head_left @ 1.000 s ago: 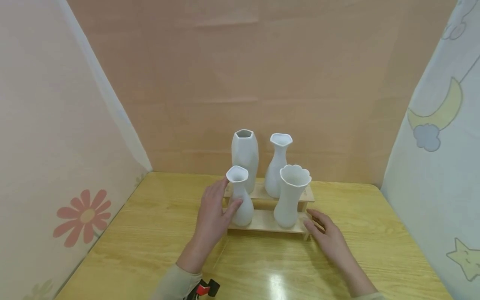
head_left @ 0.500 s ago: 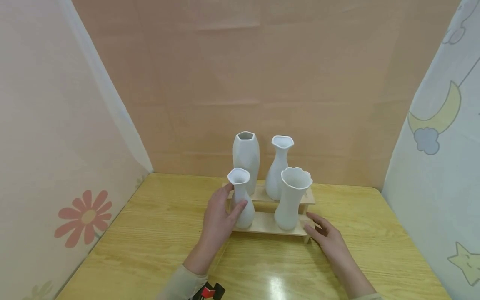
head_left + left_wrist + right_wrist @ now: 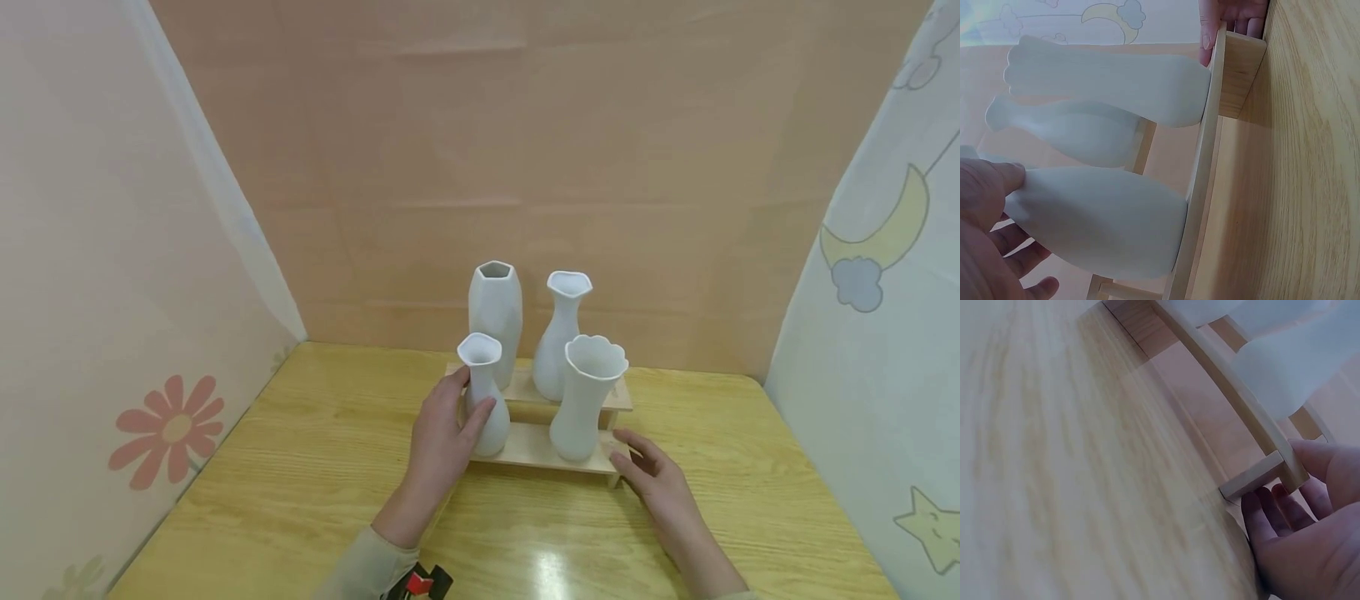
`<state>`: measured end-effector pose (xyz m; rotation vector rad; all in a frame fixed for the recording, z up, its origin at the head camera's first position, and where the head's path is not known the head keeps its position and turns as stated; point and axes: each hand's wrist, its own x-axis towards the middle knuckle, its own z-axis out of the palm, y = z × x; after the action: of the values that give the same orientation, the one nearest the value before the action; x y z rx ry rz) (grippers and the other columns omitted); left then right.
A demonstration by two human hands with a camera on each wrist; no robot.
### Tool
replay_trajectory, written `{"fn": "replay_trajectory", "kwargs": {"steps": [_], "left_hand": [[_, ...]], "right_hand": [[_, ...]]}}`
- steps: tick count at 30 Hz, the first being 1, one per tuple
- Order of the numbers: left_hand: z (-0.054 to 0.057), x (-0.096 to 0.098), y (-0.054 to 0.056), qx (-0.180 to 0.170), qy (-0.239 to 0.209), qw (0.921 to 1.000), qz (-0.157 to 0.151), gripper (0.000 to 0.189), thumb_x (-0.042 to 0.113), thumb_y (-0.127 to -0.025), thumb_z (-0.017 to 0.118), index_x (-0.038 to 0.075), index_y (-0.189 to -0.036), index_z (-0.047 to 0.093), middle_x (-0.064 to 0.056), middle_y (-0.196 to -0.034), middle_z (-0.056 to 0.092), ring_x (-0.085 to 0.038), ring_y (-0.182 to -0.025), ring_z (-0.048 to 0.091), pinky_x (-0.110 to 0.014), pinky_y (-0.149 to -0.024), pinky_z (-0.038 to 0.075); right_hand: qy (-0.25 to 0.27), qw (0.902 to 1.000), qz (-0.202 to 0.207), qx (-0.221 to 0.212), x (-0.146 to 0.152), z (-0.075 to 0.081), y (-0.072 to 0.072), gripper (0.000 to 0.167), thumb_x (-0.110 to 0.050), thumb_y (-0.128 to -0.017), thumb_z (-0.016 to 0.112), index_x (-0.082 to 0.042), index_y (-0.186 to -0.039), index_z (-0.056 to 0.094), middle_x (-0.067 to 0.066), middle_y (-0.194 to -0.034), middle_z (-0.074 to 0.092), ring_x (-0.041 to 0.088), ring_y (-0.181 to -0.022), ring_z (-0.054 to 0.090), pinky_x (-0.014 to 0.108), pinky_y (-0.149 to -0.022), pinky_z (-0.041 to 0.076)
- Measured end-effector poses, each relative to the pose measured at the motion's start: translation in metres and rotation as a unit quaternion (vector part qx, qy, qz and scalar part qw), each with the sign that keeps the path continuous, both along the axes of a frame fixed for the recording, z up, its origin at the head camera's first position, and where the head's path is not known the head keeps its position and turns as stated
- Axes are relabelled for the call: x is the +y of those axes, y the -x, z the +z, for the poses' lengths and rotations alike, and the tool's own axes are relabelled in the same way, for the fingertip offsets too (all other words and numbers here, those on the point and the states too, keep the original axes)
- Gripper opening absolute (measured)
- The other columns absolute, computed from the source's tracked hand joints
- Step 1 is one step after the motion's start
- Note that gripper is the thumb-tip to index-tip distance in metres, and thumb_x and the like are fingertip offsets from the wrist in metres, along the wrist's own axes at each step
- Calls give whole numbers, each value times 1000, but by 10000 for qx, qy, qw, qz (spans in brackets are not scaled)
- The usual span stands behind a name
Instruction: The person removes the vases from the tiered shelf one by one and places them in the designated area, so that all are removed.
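A white vase with a narrow neck and angular flared rim stands upright at the left of the lower step of a two-tier wooden stand. My left hand holds it, thumb across its front, fingers around the far left side. In the left wrist view the base of this vase meets the step. My right hand grips the stand's lower right end. The right wrist view has the thumb on the step's top edge and curled fingers by the leg. Beside it stands a scallop-rimmed white vase.
On the upper step stand a tall faceted vase at left and a slim flared vase at right, close behind the front pair. The wooden table meets a plain back wall and patterned side panels.
My left hand has come in closer around the front left vase, its fingers dropping from the rim to the neck. The right hand has stayed at the stand's end.
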<state>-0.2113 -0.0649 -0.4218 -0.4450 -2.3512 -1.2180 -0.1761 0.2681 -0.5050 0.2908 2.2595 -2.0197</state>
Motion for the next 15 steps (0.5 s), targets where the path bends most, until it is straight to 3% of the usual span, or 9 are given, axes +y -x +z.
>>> {"fn": "replay_trajectory", "kwargs": {"steps": [2,4,9,15], "left_hand": [[0,1,0,-88,5,10000,3,56,23,-103,82,1,-151,62,-14,-142,70,-34,-132,66,-58,-109,56],[0,1,0,-159,35,9999,0,60,24,-102,83,1,-152,60,-14,-144,69,-34,-134,66,-58,-109,56],[-1,2,0,-174,90,9998,-32,63,24,-102,84,-1,-154,57,-17,-144,68,-36,-133,67,-59,-107,57],[-1,0,-2,-242,-13,9997,11,62,24,-104,81,-3,-154,55,-20,-146,66,-38,-134,66,-59,-109,56]], "right_hand": [[42,10000,-32,-9,1,-1,-1,74,-39,-108,75,-9,-168,44,6,-179,24,38,-164,21,28,-121,42],[66,10000,-43,-2,1,-2,-1,74,-39,-108,75,-8,-167,44,6,-179,25,37,-164,21,27,-121,41],[121,9999,-9,57,3,-4,-1,75,-38,-107,75,-8,-168,43,9,-180,21,40,-166,16,53,-131,27],[120,9997,130,166,4,-6,-2,73,-37,-109,74,-8,-168,43,11,-181,19,43,-167,13,56,-131,25]]}}
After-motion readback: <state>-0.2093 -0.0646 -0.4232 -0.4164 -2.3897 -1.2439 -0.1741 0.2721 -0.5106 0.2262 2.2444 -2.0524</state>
